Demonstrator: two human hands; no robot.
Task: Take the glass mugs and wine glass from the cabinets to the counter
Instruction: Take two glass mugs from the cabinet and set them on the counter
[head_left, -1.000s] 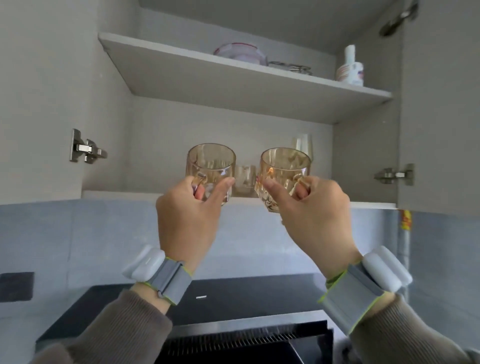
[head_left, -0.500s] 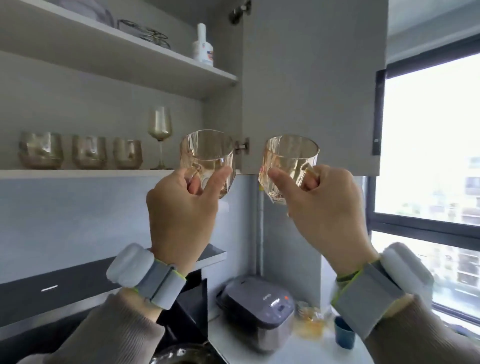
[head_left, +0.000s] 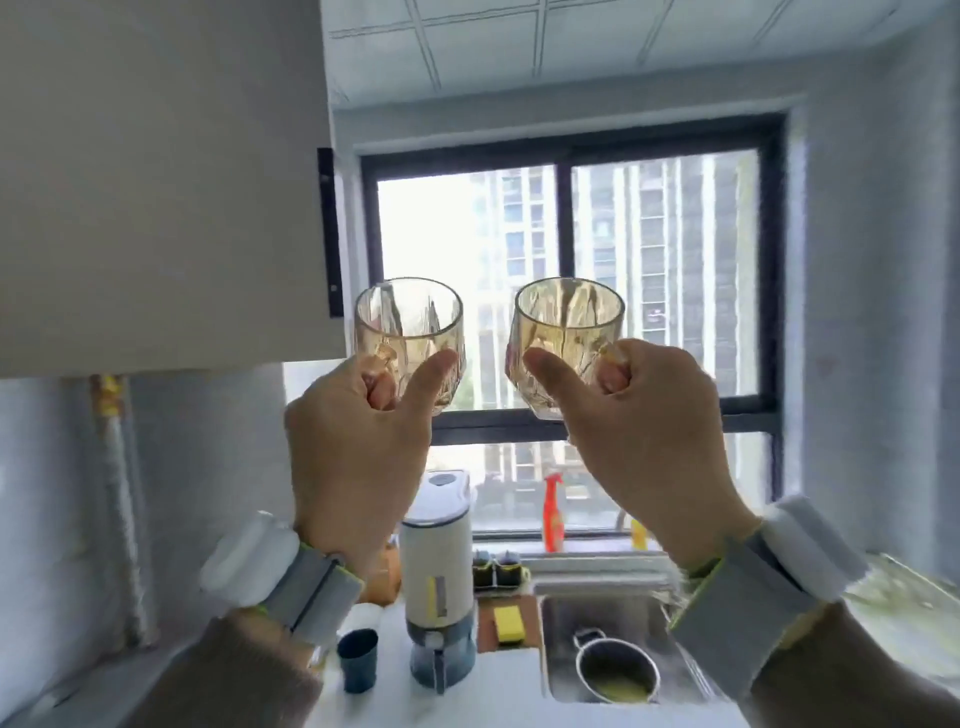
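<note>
Two amber-tinted faceted glass mugs are held up at chest height in front of the window. My left hand (head_left: 358, 447) grips the left glass mug (head_left: 409, 332) by its handle, thumb pressed on its side. My right hand (head_left: 639, 441) grips the right glass mug (head_left: 569, 332) the same way. Both mugs are upright and a small gap separates them. The cabinet shelves and the wine glass are out of view. The white counter (head_left: 504, 691) lies below my hands.
A closed cabinet door (head_left: 156, 182) fills the upper left. On the counter stand a white dispenser (head_left: 439, 582), a dark blue cup (head_left: 357, 660) and a yellow sponge (head_left: 506, 618). The sink (head_left: 561, 665) holds a metal pot (head_left: 618, 670). An orange spray bottle (head_left: 554, 514) stands on the windowsill.
The view has swung right, away from the open cabinet and its shelves, to the window, counter and sink. Both hands still hold their mugs, carried along side by side.
</note>
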